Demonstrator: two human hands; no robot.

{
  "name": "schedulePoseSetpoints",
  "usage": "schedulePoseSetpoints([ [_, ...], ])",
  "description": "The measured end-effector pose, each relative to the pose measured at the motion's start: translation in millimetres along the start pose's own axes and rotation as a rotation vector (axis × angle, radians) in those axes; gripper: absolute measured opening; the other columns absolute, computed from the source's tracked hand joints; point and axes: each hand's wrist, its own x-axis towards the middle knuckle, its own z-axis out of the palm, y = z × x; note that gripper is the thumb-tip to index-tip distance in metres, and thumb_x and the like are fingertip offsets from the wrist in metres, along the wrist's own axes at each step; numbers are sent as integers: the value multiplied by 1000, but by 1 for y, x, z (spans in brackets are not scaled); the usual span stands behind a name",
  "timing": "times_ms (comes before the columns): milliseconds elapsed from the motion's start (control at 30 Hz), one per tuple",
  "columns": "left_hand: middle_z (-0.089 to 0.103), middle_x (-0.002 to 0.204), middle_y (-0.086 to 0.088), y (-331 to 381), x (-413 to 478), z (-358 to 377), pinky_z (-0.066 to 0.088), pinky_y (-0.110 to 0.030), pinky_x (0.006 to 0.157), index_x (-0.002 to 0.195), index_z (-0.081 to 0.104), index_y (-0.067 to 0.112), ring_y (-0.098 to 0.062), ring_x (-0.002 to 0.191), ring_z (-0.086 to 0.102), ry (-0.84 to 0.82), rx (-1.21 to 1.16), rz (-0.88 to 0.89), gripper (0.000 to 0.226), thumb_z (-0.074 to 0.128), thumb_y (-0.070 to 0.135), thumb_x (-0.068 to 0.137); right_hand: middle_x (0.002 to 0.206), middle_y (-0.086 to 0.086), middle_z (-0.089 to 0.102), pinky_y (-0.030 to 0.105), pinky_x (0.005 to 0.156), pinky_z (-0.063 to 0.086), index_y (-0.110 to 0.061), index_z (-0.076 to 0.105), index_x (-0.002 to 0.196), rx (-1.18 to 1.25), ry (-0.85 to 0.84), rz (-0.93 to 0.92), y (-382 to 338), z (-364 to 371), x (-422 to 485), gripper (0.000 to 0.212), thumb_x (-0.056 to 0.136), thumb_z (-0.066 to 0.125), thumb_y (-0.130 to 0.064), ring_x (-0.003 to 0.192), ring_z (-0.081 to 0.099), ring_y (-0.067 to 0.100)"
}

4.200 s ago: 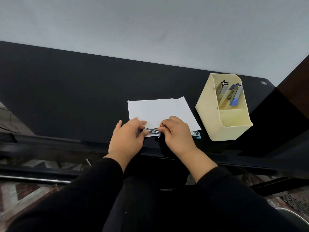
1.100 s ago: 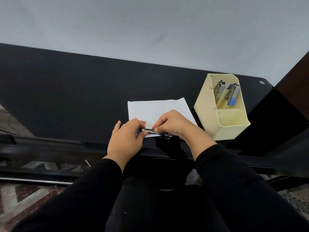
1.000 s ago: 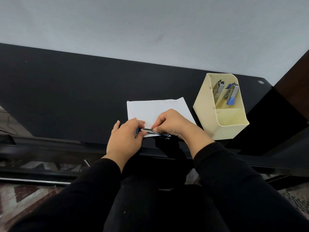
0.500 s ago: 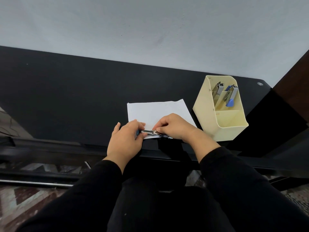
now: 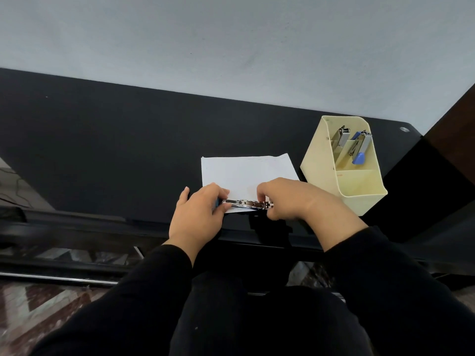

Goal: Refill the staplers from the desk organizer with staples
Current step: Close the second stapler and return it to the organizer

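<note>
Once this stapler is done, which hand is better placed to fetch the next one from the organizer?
Right, probably. The right hand pinches the stapler at its end nearer the organizer, which holds two more staplers. The left hand grips the far end and would have to cross over.

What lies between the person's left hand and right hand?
In the head view, the stapler spans the gap between the left hand and the right hand, over the near edge of the white paper.

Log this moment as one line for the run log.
left hand: holds stapler | right hand: pinches its other end | paper: on desk | organizer: stored staplers inside
</note>
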Motion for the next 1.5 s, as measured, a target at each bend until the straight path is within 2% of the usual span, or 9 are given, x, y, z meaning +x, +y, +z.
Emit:
schedulePoseSetpoints([
  [167, 60, 113, 21, -1, -1, 1, 1, -23, 107, 86, 45, 32, -2, 112, 50, 13, -4, 6, 10, 54, 28, 88, 95, 0, 58, 28, 66, 41, -16, 59, 94, 19, 79, 33, 16, -3, -8, 18, 77, 62, -15, 82, 51, 17],
  [400, 60, 115, 19, -2, -1, 1, 1, -24, 107, 87, 45, 31, -3, 115, 49, 15, -2, 13, 9, 53, 28, 89, 85, 0, 65, 9, 49, 42, -15, 62, 86, 590, 326, 47, 25, -7, -19, 29, 64, 81, -11, 58, 61, 10],
  [567, 60, 117, 19, -1, 0, 1, 4, -28, 110, 87, 45, 31, -5, 115, 49, 7, 21, 22, 8, 52, 29, 90, 66, -13, 65, 12, 58, 50, -24, 64, 71, 863, 462, 14, 22, -3, -16, 25, 60, 84, -15, 60, 60, 1],
  [700, 61, 110, 18, -1, 0, 1, 3, -26, 109, 88, 45, 31, -4, 110, 51, 19, 28, 27, 7, 53, 31, 89, 70, -18, 60, 5, 53, 38, -29, 60, 71, 791, 452, -77, -2, 12, -1, 18, 72, 75, -20, 58, 50, 0],
  [833, 50, 84, 18, -2, 1, 3, 4, -28, 110, 94, 47, 28, -3, 79, 48, 34, 70, 18, 9, 51, 34, 89, 90, -6, 55, 22, 75, 42, -21, 64, 93, 543, 401, -143, -17, 31, 15, 9, 84, 62, -22, 86, 51, 12],
  [967, 48, 78, 18, -4, 2, 4, 6, -30, 111, 90, 41, 32, -1, 73, 42, 27, 76, 15, 9, 50, 34, 89, 88, -5, 49, 25, 78, 39, -18, 62, 98, 478, 375, -155, -14, 39, 19, 12, 88, 56, -24, 88, 48, 14],
  [1167, 57, 106, 23, -1, 0, 2, 2, -27, 110, 89, 43, 33, 0, 105, 50, 12, 20, 21, 9, 51, 32, 90, 81, -15, 46, 14, 69, 33, -26, 48, 86, 602, 416, -151, -8, 49, 20, 10, 88, 55, -20, 78, 47, 2],
  [1333, 59, 117, 20, -2, 0, 3, 1, -25, 109, 88, 43, 32, -1, 119, 44, 9, 1, 15, 8, 51, 31, 90, 79, -1, 61, 23, 79, 45, -24, 53, 73, 1229, 544, 2, 6, 54, 12, 15, 84, 56, -13, 80, 58, 13],
  [1500, 59, 117, 20, -3, 0, 3, 0, -24, 108, 90, 46, 30, -1, 119, 45, 11, 5, 12, 5, 51, 31, 90, 84, -3, 63, 8, 65, 43, -31, 50, 87, 1372, 914, 292, 19, 56, 2, 34, 76, 64, -3, 82, 59, 7],
])
